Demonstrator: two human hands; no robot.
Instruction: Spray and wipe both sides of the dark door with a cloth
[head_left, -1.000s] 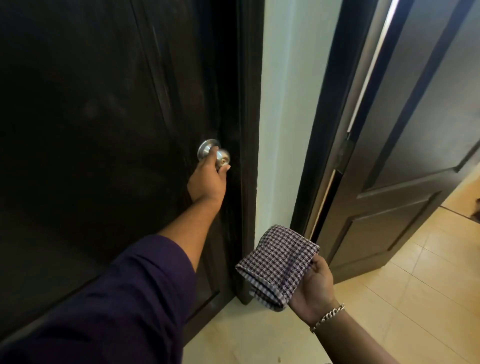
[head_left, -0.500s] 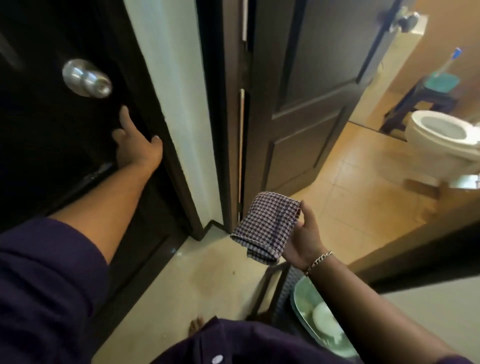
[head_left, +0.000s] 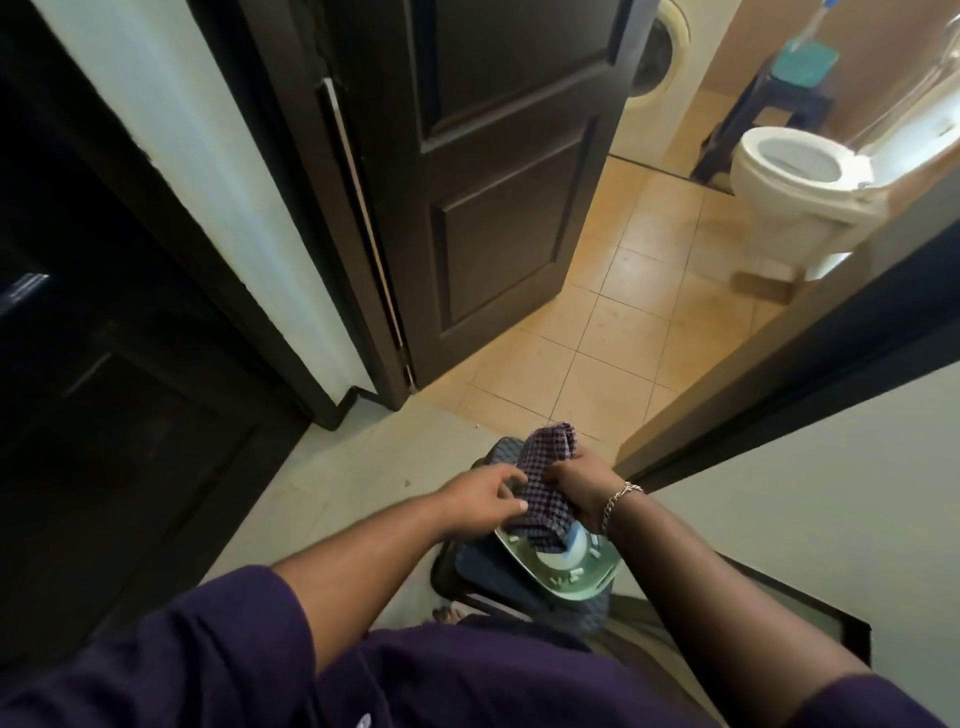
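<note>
The checked purple-and-white cloth (head_left: 545, 493) is bunched up low in the middle, above a pale green basin (head_left: 576, 582). My right hand (head_left: 582, 486) grips its right side. My left hand (head_left: 480, 496) touches its left edge with the fingers on the fabric. The dark door (head_left: 104, 364) fills the left side and stands shut in its frame; its knob is out of view. A white and blue object in the basin, under the cloth, is mostly hidden. No spray bottle is plainly visible.
The basin sits on a dark stool (head_left: 524, 582) at my feet. A second dark panelled door (head_left: 498, 182) stands open into a tiled bathroom with a toilet (head_left: 800, 176), a washing machine (head_left: 654, 52) and another stool (head_left: 769, 104).
My left hand left the knob and door and came to the cloth. My right hand lowered the cloth over the basin. My view swung right and down.
</note>
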